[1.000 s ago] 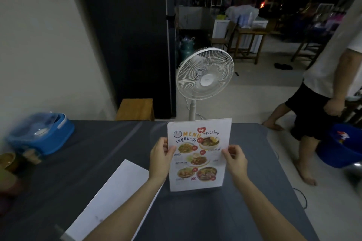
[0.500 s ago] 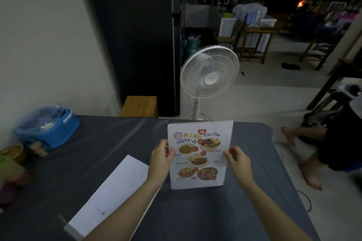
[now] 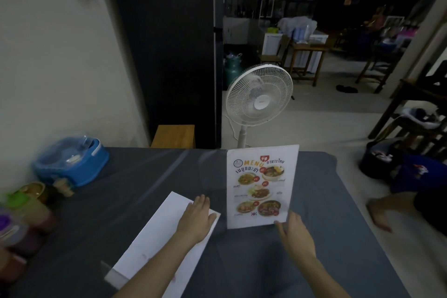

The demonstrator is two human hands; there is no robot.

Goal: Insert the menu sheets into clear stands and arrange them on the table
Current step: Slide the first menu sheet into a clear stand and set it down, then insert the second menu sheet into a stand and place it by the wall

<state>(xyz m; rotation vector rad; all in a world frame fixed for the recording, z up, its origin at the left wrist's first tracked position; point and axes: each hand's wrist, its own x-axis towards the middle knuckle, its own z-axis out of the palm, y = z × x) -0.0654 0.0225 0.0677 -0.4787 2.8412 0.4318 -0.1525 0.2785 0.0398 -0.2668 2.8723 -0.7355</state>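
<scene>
A colourful menu sheet in a clear stand (image 3: pixel 261 186) stands upright on the grey table (image 3: pixel 121 201), right of centre. My right hand (image 3: pixel 294 234) is at the stand's lower right corner, fingertips touching its bottom edge. My left hand (image 3: pixel 197 219) rests flat, fingers spread, on the upper end of a white sheet (image 3: pixel 159 242) that lies face down in a second clear stand lying flat left of the upright one.
A blue plastic container (image 3: pixel 71 161) and several cups and jars (image 3: pixel 26 203) crowd the table's left side. Behind the table stand a white fan (image 3: pixel 260 97) and a wooden stool (image 3: pixel 174 136). Someone's bare foot (image 3: pixel 379 213) is on the floor at right.
Both hands let go of the upright menu's sides. My left hand moved down-left onto the flat white sheet; my right hand dropped to the stand's bottom corner. The person at right moved away.
</scene>
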